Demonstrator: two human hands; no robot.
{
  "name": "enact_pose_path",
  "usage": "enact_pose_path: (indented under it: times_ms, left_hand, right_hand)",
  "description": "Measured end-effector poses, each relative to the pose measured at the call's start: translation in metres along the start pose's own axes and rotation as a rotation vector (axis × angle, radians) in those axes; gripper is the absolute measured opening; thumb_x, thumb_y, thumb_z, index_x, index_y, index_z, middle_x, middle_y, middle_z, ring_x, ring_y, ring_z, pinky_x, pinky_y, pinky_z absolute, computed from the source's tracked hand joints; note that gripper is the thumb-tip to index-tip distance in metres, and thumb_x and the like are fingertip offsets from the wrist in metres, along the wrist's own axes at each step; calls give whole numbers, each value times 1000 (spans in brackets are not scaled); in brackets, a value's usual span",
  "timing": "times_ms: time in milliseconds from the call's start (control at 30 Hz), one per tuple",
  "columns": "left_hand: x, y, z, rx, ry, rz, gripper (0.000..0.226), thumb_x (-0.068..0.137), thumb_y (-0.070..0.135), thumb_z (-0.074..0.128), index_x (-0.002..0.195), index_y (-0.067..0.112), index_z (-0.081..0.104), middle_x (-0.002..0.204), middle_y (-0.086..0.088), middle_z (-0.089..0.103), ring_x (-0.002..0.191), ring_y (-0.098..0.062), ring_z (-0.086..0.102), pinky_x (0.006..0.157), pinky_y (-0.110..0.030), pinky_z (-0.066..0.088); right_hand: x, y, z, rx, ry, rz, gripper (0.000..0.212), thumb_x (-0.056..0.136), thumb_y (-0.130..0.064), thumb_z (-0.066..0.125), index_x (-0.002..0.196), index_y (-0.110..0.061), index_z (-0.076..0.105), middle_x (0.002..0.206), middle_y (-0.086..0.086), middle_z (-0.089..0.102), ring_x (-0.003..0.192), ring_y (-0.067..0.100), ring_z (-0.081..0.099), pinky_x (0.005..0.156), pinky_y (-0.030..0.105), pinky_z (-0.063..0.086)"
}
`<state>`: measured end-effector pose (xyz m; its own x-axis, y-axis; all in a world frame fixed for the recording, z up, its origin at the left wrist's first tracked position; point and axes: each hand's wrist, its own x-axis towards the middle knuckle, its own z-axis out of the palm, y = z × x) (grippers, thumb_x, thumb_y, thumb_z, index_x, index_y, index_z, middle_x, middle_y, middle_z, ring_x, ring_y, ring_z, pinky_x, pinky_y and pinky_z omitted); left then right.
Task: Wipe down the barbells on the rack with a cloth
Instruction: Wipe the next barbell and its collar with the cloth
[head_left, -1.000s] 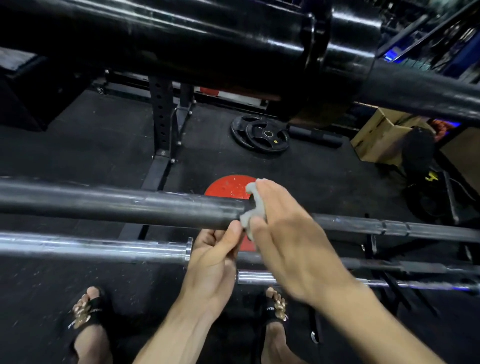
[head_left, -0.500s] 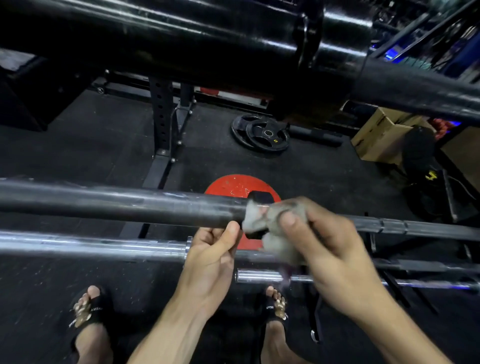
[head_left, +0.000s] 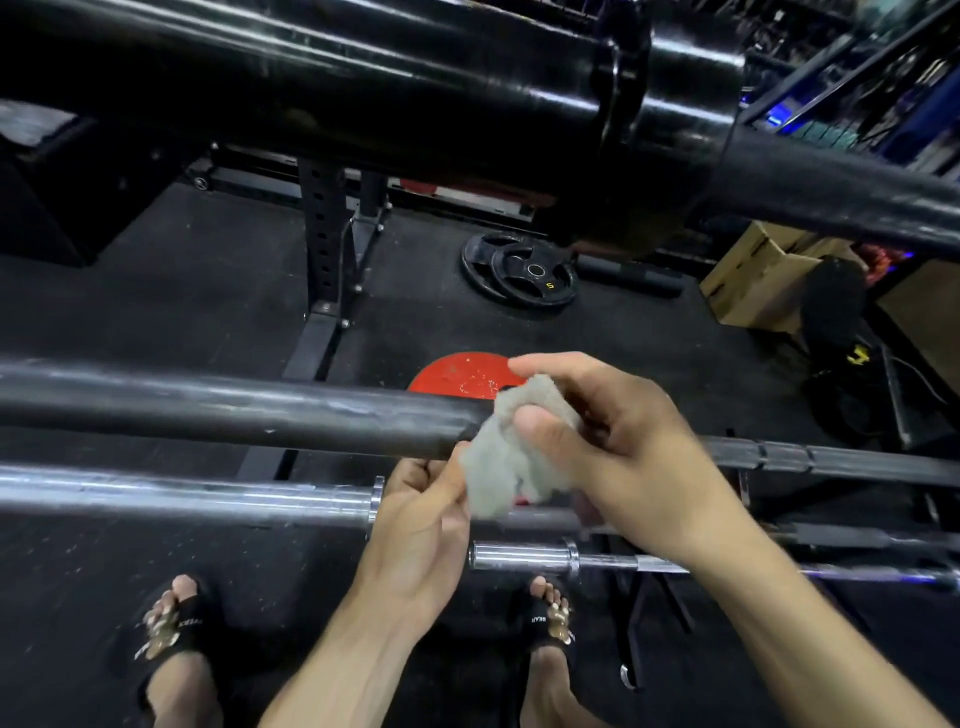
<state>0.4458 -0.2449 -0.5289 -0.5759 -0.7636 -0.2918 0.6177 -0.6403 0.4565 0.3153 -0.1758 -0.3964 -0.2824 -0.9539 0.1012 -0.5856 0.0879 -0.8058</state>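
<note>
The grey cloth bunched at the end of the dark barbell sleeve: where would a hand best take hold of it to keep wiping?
Probably the wad of the grey cloth wrapped over the dark barbell, coming from above on the right, as the right hand does with its thumb on top. The round bar lets fingers curl around it. The loose tail hanging by the left hand would only slip.

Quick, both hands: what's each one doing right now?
Left hand: pinches the cloth's lower edge.
Right hand: grips the cloth against the dark barbell.

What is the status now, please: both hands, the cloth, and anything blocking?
Right hand holds grey cloth against dark barbell. Left hand pinches cloth's lower edge. Nothing blocking the bar.
</note>
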Motion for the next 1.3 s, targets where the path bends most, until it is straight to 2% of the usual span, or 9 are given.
enact_pose_path:
  times_ms: [167,367,533,667,767,900,1033,1200,1300]
  left_hand:
    - [-5,4,7,-54,7,17,46,59,17,85,77,16,43,98,-14,65,105,-22,72,99,-38,54]
    - [-3,2,9,9,17,16,44,58,24,90,77,15,50,92,-13,60,95,-22,69,92,-34,57]
    - [-1,-1,3,53,24,5,77,59,30,95,117,12,48,112,-16,54,90,-19,67,85,-27,57]
    - [0,0,0,70,29,20,61,58,30,95,96,13,50,96,-15,55,89,-21,65,91,-34,53]
    - [1,1,1,113,-10,50,84,59,39,98,122,7,52,113,-18,58,103,-28,62,99,-38,50]
    - [-1,0,6,81,49,48,69,61,34,95,110,6,55,106,-21,62,96,-27,64,96,-39,50]
    - [-5,2,8,62,84,26,44,69,17,83,100,7,54,96,-17,66,85,-20,70,90,-34,52]
    - [-3,5,7,44,-7,25,59,69,17,84,118,9,51,102,-16,63,96,-21,67,99,-36,50]
    - [-5,7,2,-6,-9,6,40,69,7,82,94,11,51,94,-11,66,97,-22,70,111,-43,44]
  right_hand:
    - [12,13,8,-363,240,-72,48,91,-41,76,135,-32,60,109,-22,52,106,0,51,96,25,45]
    - [-13,20,25,-662,371,-296,39,101,-36,58,132,-15,67,119,-3,63,102,22,63,75,41,59]
    - [-34,24,45,-739,208,-218,57,109,-37,34,159,-10,34,164,5,37,150,22,38,114,33,42]
    - [9,11,36,-991,61,-201,37,107,-21,31,123,-11,64,120,16,67,103,36,67,81,48,60]
    - [23,2,30,-934,60,-173,20,106,-22,46,98,-21,64,87,4,66,81,30,66,72,43,60]
    - [-15,11,44,-861,283,-206,41,96,-19,65,136,-9,65,140,7,65,131,24,62,83,32,60]
    - [-36,17,48,-858,282,-233,58,92,-2,69,148,-7,54,153,8,53,142,24,50,100,37,57]
    - [10,3,21,-467,128,56,33,105,-23,53,132,-33,68,131,-11,71,119,14,67,104,37,51]
    - [27,5,-4,-67,171,147,34,104,-16,56,102,-42,78,111,-25,74,100,-2,68,99,35,53]
